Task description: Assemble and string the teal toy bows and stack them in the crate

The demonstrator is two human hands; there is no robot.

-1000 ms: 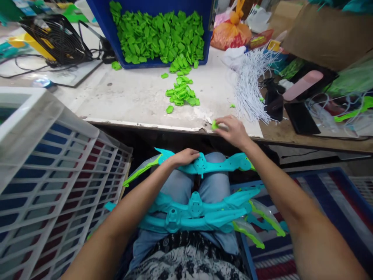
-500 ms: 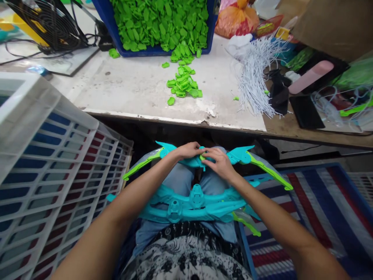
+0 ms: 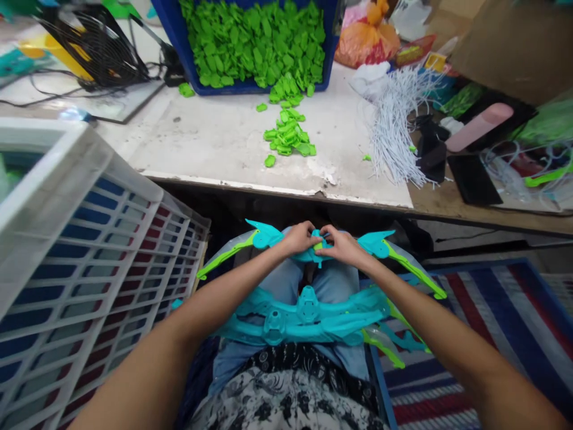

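A turquoise toy bow (image 3: 375, 243) with lime-green limbs lies across my knees, below the table edge. My left hand (image 3: 299, 237) closes on its middle from the left, fingers bent over the centre. From the right, my right hand (image 3: 342, 246) grips the same middle part, thumb and fingers pinched near the centre. Between the fingertips shows a small lime-green piece (image 3: 317, 245), set against the bow's centre; whether it is seated there I cannot tell. Nearer my body, more turquoise bows (image 3: 293, 331) rest on my lap under my forearms.
A blue bin (image 3: 264, 89) full of green pieces stands on the table (image 3: 201, 143), with a small green pile (image 3: 289, 134) before it. White cords (image 3: 396, 131) and a black phone (image 3: 475, 179) lie right. A white crate (image 3: 129, 233) stands left, striped cloth (image 3: 487, 322) right.
The view has shifted slightly. My hands have drawn a little apart at the bow's centre, and more of the small green piece shows between them.
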